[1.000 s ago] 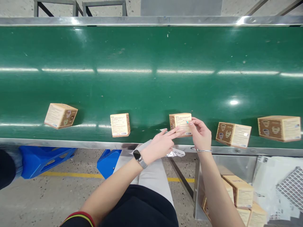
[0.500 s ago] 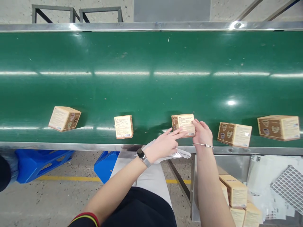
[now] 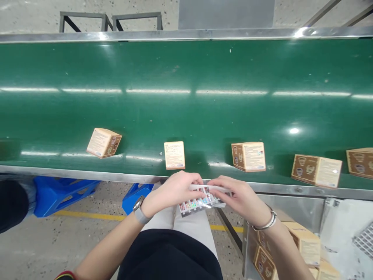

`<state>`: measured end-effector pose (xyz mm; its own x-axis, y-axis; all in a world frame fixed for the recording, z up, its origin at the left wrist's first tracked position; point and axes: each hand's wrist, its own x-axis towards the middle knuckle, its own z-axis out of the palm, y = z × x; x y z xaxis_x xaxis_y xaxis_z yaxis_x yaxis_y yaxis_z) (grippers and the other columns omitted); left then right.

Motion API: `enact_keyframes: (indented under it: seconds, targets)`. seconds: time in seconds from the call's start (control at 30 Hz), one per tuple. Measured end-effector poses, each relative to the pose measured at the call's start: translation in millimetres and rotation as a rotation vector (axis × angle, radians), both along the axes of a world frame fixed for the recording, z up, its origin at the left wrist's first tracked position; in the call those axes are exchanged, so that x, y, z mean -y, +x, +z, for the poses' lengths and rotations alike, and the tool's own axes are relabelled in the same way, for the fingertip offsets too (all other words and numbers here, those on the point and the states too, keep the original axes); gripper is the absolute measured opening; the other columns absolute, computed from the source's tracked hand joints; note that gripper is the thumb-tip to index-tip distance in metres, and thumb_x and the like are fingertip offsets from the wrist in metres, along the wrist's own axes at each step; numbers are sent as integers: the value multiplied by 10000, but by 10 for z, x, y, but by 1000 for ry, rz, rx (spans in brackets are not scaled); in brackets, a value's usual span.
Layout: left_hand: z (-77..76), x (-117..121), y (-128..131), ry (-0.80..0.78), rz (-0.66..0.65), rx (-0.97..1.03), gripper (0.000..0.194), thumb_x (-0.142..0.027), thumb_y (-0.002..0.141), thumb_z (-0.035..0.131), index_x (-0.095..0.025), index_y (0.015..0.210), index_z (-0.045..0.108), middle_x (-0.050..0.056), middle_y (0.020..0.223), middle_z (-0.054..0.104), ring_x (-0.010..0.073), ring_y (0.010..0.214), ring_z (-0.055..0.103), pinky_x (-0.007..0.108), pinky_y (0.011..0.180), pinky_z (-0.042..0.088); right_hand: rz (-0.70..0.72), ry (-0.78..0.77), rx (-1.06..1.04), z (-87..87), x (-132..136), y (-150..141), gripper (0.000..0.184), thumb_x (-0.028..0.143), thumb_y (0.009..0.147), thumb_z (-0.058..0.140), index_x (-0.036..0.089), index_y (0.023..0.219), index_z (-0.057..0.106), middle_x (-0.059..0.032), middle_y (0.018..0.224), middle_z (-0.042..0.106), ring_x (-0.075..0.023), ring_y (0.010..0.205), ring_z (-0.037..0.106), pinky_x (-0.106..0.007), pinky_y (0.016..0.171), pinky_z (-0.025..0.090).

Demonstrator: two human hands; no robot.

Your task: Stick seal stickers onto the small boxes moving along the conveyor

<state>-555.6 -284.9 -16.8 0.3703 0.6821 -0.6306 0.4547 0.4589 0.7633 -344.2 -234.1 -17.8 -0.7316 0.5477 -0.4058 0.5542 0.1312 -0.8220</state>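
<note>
Five boxes (image 3: pixel 248 156), the rightmost cut off by the frame, sit spaced along the near side of the green belt (image 3: pixel 186 66); open width runs to the far rail (image 3: pixel 163 36). One sticker sheet (image 3: pixel 194 203) lies pinched between left hand (image 3: pixel 177 188) and right hand (image 3: pixel 237 194) at the near rail (image 3: pixel 122 175). Stacked cartons (image 3: pixel 309 247), near right, are partly hidden by the right forearm (image 3: pixel 287 245).

From my distance I can read no word, brand or number. The box near the middle (image 3: pixel 175 155) and the next box to its right (image 3: pixel 248 156) carry lines of print, too small for me. On the second, a small shiny label (image 3: pixel 260 153) is also unreadable, like the sheet of labels (image 3: pixel 192 205).
</note>
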Motion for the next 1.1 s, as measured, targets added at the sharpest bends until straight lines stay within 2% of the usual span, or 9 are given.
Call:
enact_keyframes:
  seconds: [0.3,0.5,0.67,0.73,0.8,0.9,0.97,1.03,1.1]
  targets:
    - [-26,153,-150,21,24,-41,228,-316,895,597,-197,724,688,-41,623,628,102,571,516,220,539,281,79,136,-34,-64,65,-81,206,254,958,510,241,1094,665,-12,788,740,-176,720,672,-310,654,570]
    - [-48,179,-183,30,8,-51,234,-302,883,593,-186,698,679,-32,619,621,110,586,529,229,534,288,195,381,-102,-67,109,-194,181,203,979,497,208,935,672,-44,851,740,-183,770,666,-346,697,549]
    - [-104,187,-211,-32,43,-55,243,-292,866,580,-175,674,671,-31,609,622,110,559,520,240,520,292,172,624,-133,-26,220,-280,187,148,960,502,202,904,672,-63,896,737,-214,886,666,-364,751,534]
    - [-132,198,-231,-28,67,-114,245,-289,871,573,-177,672,662,-29,618,631,119,570,533,242,531,308,61,533,-196,-38,237,-272,169,151,946,526,219,899,673,-54,909,738,-209,914,668,-366,794,535]
    - [-165,222,-245,30,54,-206,220,-275,881,575,-191,698,665,-25,639,643,140,613,563,248,560,339,-183,339,-201,-113,222,-254,118,206,924,574,231,863,672,-54,955,737,-204,934,671,-377,835,535]
    - [-242,272,-231,256,-54,-269,173,-252,896,601,-204,748,677,2,779,687,183,794,616,272,674,430,-772,35,-153,-368,157,-280,140,347,840,676,223,775,670,-75,1078,724,-220,1005,661,-411,897,518]
    - [-315,299,-192,481,-126,-279,161,-243,903,617,-190,764,680,55,1065,698,228,1036,610,330,842,477,-1116,-117,-199,-592,116,-359,238,432,744,745,204,762,680,-94,1119,716,-229,1022,654,-425,926,504]
    - [-401,308,-140,685,-207,-292,149,-231,900,629,-173,774,681,91,1393,557,283,1307,480,425,1042,419,-1278,-191,-267,-796,100,-468,338,494,675,773,186,786,691,-109,1112,716,-233,998,660,-431,911,512]
    - [-491,298,-83,789,-303,-306,130,-204,893,633,-169,780,686,71,1551,393,290,1453,311,471,1163,307,-1312,-197,-291,-937,106,-560,387,525,657,768,176,807,695,-114,1091,719,-232,948,670,-425,853,536]
